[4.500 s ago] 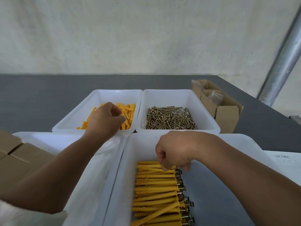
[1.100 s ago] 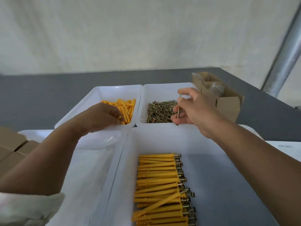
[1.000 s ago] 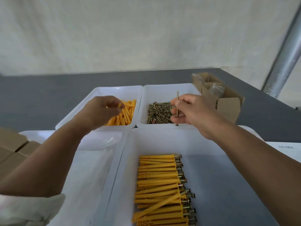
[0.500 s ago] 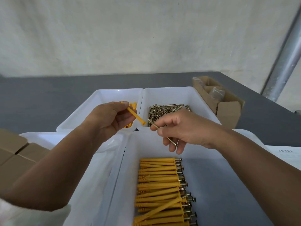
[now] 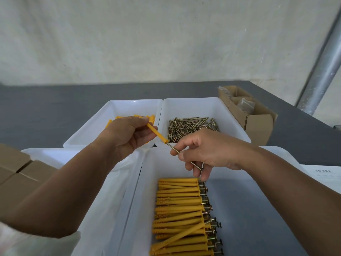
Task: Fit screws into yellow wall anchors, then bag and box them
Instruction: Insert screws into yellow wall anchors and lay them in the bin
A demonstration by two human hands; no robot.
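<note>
- Left hand (image 5: pixel 127 137): fingers pinch the anchor (image 5: pixel 157 134), a light, slightly flexible plastic; hold mid-body.
- Right hand (image 5: pixel 206 150): fingers grip the screw (image 5: pixel 173 147), stiff, thin, slippery; tip at the anchor's mouth, between both hands' fingertips.

Left hand (image 5: pixel 127 137) pinches a yellow anchor (image 5: pixel 156 133); right hand (image 5: pixel 206 150) holds a screw (image 5: pixel 174 147), tip seemingly entering it.

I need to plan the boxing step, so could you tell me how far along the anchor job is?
Done: a row of assembled anchors lies in the near tray. In hand: the left hand holds a yellow anchor while the right hand starts a screw into its end. Left: loose anchors and the screw pile remain in the far trays; bagging and boxing look unstarted here.
</note>
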